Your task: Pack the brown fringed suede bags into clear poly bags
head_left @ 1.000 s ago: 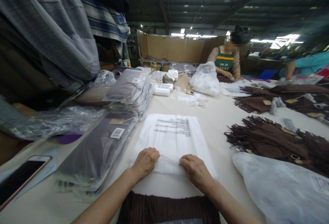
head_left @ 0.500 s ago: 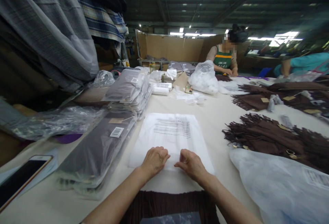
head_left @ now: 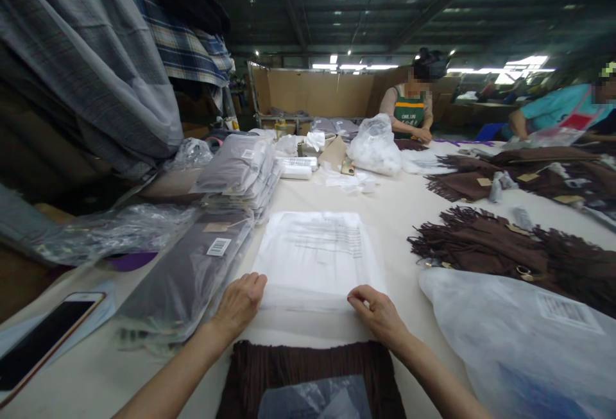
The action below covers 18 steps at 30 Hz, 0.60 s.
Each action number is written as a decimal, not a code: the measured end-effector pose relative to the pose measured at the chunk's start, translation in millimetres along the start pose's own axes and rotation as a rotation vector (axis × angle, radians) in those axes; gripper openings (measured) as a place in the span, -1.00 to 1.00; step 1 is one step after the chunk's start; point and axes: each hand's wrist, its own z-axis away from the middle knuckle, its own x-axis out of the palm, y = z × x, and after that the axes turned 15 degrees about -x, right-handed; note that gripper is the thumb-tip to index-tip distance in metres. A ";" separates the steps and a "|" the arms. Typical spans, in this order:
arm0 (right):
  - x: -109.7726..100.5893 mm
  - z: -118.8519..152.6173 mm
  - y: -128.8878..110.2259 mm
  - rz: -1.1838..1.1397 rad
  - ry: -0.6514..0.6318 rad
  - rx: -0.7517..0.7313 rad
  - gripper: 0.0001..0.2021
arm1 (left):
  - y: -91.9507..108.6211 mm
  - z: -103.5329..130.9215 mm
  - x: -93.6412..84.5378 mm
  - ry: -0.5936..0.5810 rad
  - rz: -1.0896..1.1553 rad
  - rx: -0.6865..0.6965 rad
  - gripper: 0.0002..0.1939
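Observation:
A stack of white translucent plastic bags point(head_left: 312, 258) with printed lines lies on the pale table in front of me. My left hand point(head_left: 243, 300) is closed at the stack's near left corner, fingers pinched by the plastic edge. At the near right corner my right hand point(head_left: 373, 310) pinches the bag edge between thumb and forefinger. Below the bags, nearest me, is a dark brown fringed cloth point(head_left: 312, 361) with a clear plastic piece point(head_left: 315, 400) on top.
Bagged grey items point(head_left: 187, 278) with a barcode and a phone point(head_left: 48, 342) are at left. Brown fringed scarves point(head_left: 481, 246) and a filled plastic bag point(head_left: 520, 329) lie right. Two people work behind the table; one wears a green apron point(head_left: 409, 111).
My hands have moved apart, from the middle of the bags' near edge out to its two corners. The view has shifted slightly, and more of the person at far right shows.

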 end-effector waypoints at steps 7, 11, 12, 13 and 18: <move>-5.1 13.4 -4.7 0.052 0.011 0.039 -0.78 | -10.9 17.4 0.7 0.077 -0.022 -0.034 -0.67; -8.4 14.3 -1.8 0.064 0.030 0.102 -0.75 | -16.7 26.3 4.4 0.081 -0.026 -0.008 -0.67; -8.5 15.2 -1.7 0.082 0.031 0.107 -0.75 | -17.7 28.3 5.4 0.082 -0.024 -0.005 -0.67; -8.5 16.5 -2.1 0.103 0.032 0.109 -0.76 | -18.5 30.1 6.3 0.083 -0.021 -0.006 -0.66; -10.9 23.1 -10.6 0.288 0.046 0.166 -0.74 | -17.4 36.8 5.7 0.101 0.004 -0.017 -0.64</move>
